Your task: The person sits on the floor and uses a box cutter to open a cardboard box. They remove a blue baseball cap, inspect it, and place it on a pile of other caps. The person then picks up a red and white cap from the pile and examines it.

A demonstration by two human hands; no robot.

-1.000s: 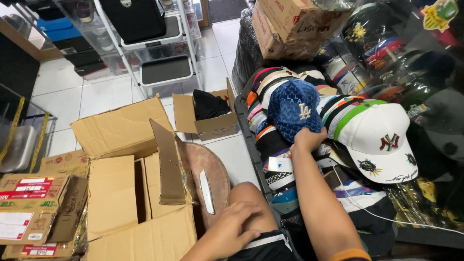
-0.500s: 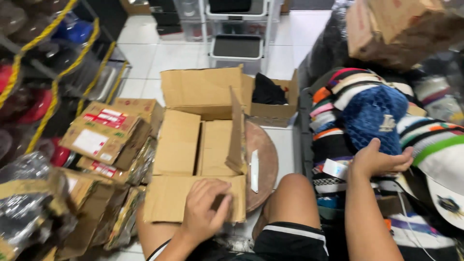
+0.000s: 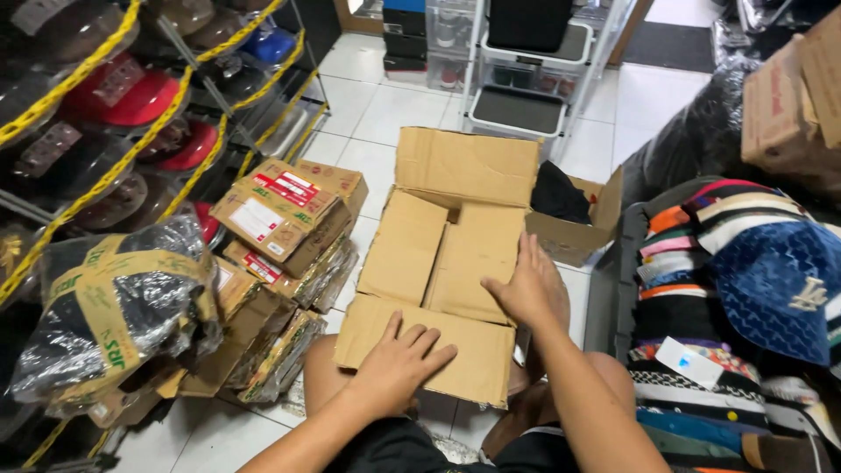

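The right hand [image 3: 526, 289] has left the caps; both it and the left hand [image 3: 399, 363] press flat, unclenched, on the corrugated cardboard box [image 3: 438, 289] flaps.

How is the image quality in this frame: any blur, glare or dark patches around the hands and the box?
Head view: the left hand and right hand on the cardboard box are sharp and evenly lit; soft shadow lies under the near flap; glare glints on the plastic-wrapped bundle at left and on the floor tiles; the rack of caps in the upper left is dim.
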